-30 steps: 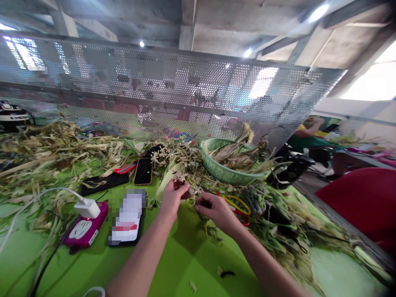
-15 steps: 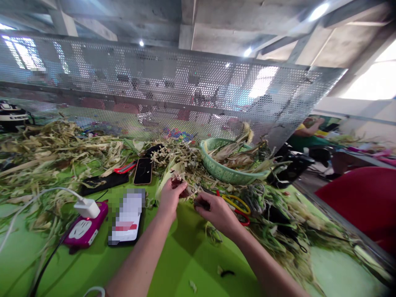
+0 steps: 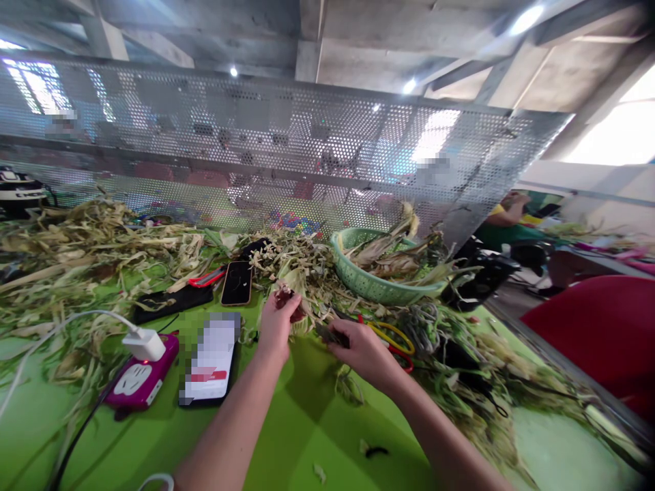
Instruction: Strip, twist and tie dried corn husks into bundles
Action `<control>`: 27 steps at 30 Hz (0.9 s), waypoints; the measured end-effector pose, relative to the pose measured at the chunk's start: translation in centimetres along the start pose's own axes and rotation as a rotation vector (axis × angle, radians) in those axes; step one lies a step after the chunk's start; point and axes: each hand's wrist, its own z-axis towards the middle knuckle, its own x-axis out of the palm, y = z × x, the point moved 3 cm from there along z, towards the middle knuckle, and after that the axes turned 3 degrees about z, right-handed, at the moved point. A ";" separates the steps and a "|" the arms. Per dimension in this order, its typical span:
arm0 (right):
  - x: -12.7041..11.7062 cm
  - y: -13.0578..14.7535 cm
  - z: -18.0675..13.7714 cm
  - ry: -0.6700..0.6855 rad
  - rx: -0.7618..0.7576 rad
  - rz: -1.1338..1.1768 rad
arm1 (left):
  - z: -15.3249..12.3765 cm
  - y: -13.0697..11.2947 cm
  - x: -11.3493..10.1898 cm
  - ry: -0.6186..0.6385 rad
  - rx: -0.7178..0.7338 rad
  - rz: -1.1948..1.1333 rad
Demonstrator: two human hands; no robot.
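Observation:
My left hand (image 3: 275, 327) is closed around a bundle of pale corn husk (image 3: 295, 278) with a reddish-brown part at the thumb. Ribbed pale husk shows under the fingers. To its right, my right hand (image 3: 358, 346) pinches a small dark, flat piece (image 3: 326, 333); its kind is unclear. The two hands are a little apart above the green table (image 3: 312, 409). Just beyond the right hand lie scissors with yellow and red handles (image 3: 391, 339), partly hidden by it.
A green basket (image 3: 379, 290) of dry husks stands behind the hands. Husk heaps (image 3: 76, 239) cover the left and right sides. Two phones (image 3: 237, 283), a purple power strip (image 3: 138, 382) and red-handled cutters (image 3: 207, 276) lie at left. A perforated metal screen (image 3: 256, 136) rises behind.
My left hand has shifted slightly left and turned, showing more of the husk's ribbed underside. My right hand has moved slightly right, and more of the dark piece shows.

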 end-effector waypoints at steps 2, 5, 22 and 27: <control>-0.2 -0.5 0.0 0.014 0.008 -0.061 | 0.3 -0.2 -0.4 -0.032 0.011 -0.049; -1.3 -1.3 0.1 0.025 0.034 -0.066 | 0.7 -0.4 -0.7 -0.057 0.014 -0.094; -2.9 -0.5 -5.6 0.333 0.041 -0.350 | 0.0 0.0 0.0 0.087 -0.075 -0.057; -6.6 -2.3 -6.9 0.284 0.149 -0.300 | -0.3 0.5 0.5 0.155 -0.127 -0.023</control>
